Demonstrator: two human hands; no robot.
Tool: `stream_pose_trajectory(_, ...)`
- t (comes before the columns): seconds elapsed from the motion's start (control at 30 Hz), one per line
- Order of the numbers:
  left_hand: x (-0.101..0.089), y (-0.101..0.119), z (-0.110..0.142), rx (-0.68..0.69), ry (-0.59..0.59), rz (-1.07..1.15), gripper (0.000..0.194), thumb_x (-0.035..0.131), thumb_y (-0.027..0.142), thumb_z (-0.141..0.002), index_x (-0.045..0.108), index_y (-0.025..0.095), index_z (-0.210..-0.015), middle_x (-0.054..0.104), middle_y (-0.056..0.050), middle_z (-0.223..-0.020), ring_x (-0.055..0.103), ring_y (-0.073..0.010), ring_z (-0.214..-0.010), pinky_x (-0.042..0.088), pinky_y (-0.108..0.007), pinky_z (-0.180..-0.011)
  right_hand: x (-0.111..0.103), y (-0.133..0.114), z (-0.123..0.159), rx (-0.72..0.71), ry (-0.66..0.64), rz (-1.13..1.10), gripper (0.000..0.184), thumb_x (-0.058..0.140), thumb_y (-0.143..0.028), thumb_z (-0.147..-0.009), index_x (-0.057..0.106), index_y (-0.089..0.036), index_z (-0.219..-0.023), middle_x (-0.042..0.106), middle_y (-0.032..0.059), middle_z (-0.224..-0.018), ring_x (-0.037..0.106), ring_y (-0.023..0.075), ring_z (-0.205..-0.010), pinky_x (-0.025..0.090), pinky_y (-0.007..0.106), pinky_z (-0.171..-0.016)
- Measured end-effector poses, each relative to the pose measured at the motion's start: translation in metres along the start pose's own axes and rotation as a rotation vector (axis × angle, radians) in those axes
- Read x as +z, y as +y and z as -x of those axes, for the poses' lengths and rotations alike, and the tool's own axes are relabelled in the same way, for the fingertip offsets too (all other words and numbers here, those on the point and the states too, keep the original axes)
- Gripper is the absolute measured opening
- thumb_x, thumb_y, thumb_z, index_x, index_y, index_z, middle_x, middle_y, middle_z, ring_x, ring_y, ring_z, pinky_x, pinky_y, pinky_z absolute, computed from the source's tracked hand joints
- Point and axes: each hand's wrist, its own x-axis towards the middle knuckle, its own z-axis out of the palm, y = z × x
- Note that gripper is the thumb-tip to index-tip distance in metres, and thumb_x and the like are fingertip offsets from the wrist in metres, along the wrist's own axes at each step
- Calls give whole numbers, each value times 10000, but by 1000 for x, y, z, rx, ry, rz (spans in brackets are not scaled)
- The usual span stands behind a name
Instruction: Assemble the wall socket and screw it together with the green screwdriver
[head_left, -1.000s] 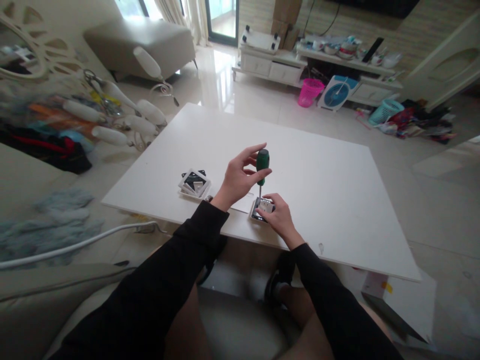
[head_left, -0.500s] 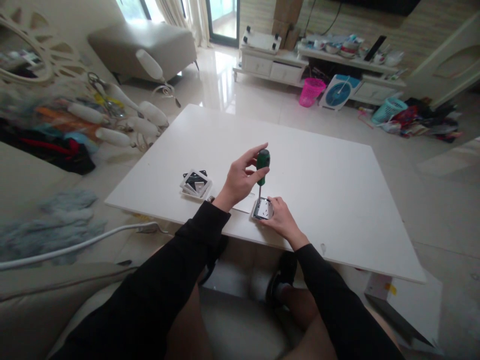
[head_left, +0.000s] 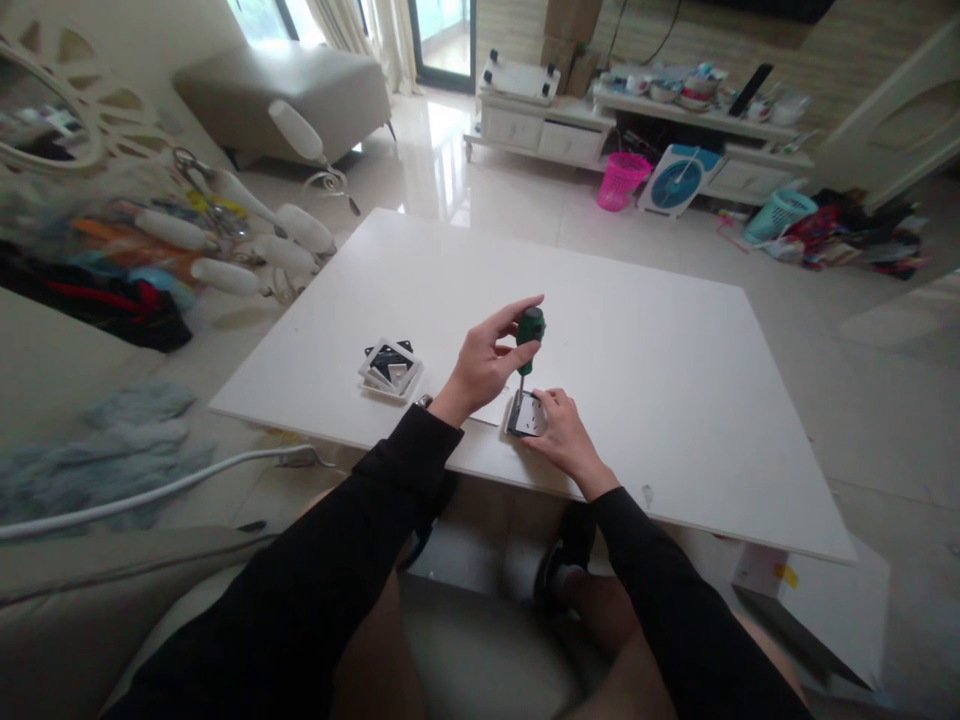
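Observation:
My left hand (head_left: 484,362) grips a green-handled screwdriver (head_left: 531,338) that points down, thumb and fingers around the handle. Its shaft meets the left edge of a wall socket (head_left: 529,415), a white slotted face in a dark frame. My right hand (head_left: 564,432) holds the socket from its right side, fingers closed along its edges, near the table's front edge. Partly under my left wrist, a flat white plate (head_left: 487,412) lies beside the socket. Farther left on the table is a small stack of white and black switch frames (head_left: 391,368).
The white table (head_left: 645,350) spreads beneath my hands. A lamp with several white shades (head_left: 300,228) stands off its left side. Beyond it are a pink basket (head_left: 624,182), a blue and white fan (head_left: 679,182) and a low cabinet (head_left: 514,130). A white box (head_left: 832,610) sits at lower right.
The screwdriver and my left hand have shifted slightly right and down. The socket has tilted a little in my right hand, which keeps its hold.

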Motion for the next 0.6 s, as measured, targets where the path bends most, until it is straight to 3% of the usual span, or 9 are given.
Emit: stream_pose_trajectory(0.6, 1, -9, 1, -12, -32, 22, 547, 719, 230, -868, 645, 271, -1408, 710, -69, -1165, 657, -184, -1027, 605, -251, -753, 1, 1, -2, 27, -26, -11, 800, 879, -283, -690, 554, -191, -1416, 550, 128, -1263, 538, 342, -1172, 475, 508, -1089)
